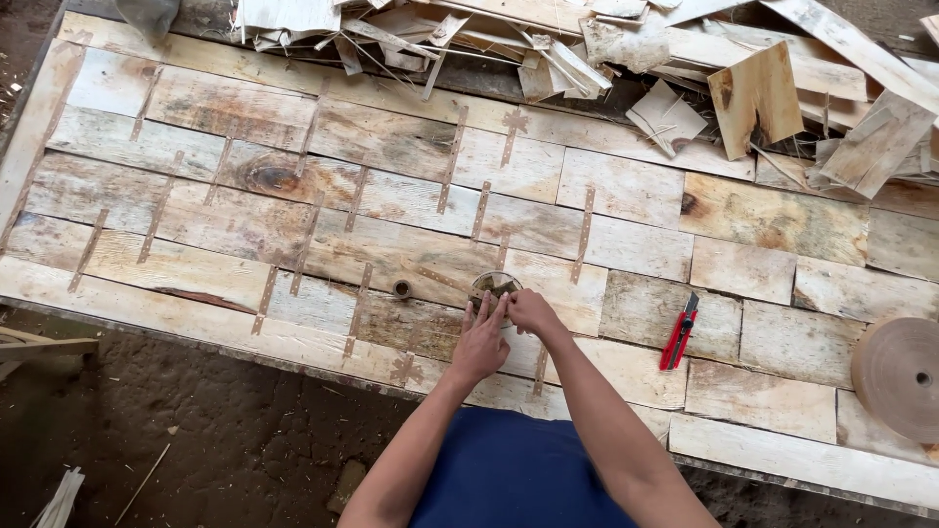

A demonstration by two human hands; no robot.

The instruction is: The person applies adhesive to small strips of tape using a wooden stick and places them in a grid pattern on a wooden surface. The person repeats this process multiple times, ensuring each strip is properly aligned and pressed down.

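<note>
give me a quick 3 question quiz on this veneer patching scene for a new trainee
1. True or false: both hands are pressed on a small round patch on the veneer sheet.
2. Which tool lies on the sheet to the person's right? A) a hammer B) a red utility knife C) a paintbrush
3. Fill in: at the right edge of the sheet sits a roll of brown ____.

Key
1. True: the left hand and right hand meet at the round patch on the veneer sheet.
2. B: the red utility knife lies apart from both hands.
3. Tape: the tape roll rests at the edge, below the pile of wood scraps.
</note>
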